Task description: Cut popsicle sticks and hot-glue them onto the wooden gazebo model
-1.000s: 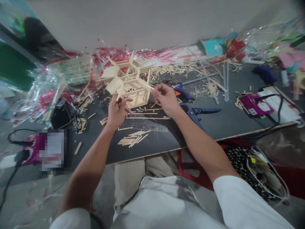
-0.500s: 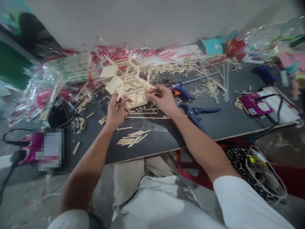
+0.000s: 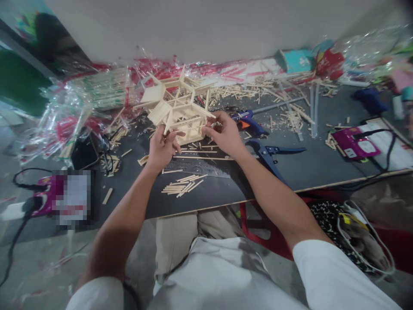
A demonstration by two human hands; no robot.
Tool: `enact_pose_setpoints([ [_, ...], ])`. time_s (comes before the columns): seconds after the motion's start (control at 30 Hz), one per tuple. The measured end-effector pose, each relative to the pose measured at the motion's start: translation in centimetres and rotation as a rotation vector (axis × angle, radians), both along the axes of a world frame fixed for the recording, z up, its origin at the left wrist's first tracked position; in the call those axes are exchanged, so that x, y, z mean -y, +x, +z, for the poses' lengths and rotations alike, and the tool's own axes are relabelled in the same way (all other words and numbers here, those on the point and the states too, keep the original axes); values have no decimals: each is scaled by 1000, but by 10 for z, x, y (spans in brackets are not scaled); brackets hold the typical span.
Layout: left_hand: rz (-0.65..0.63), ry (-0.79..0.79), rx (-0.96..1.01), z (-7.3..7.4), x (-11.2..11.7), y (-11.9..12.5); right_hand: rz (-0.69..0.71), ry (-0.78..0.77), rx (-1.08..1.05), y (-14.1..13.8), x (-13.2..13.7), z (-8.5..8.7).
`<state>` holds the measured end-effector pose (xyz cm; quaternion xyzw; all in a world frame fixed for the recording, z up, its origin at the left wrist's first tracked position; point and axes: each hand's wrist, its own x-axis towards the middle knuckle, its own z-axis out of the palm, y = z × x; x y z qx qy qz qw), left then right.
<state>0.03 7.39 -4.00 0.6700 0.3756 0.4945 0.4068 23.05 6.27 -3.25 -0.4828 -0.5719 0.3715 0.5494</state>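
Observation:
A pale wooden stick model, with a many-sided frame and slatted flaps on its left, is held up over the dark table. My left hand grips its lower left corner, fingers curled at the base of a flap. At the right end of its front edge, my right hand pinches the model between thumb and fingers. Below it lie long thin sticks, a ruler and a small pile of short cut sticks.
A blue glue gun and blue-handled cutters lie right of my right hand. Purple power strips with cables sit at both sides. Wood scraps and clear plastic wrapping cover the back.
The whole view has shifted slightly, so everything appears a little further right. Both hands keep their hold on the model, which looks almost unmoved over the table.

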Motion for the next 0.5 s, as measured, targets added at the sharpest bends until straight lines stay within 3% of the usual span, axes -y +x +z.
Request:
enact_pose_setpoints([
  [0.17, -12, -6, -19, 3, -1, -3, 11, 31, 90, 2, -5, -3],
  [0.5, 37, 11, -21, 0, -4, -3, 59, -87, -88, -8, -8, -8],
])
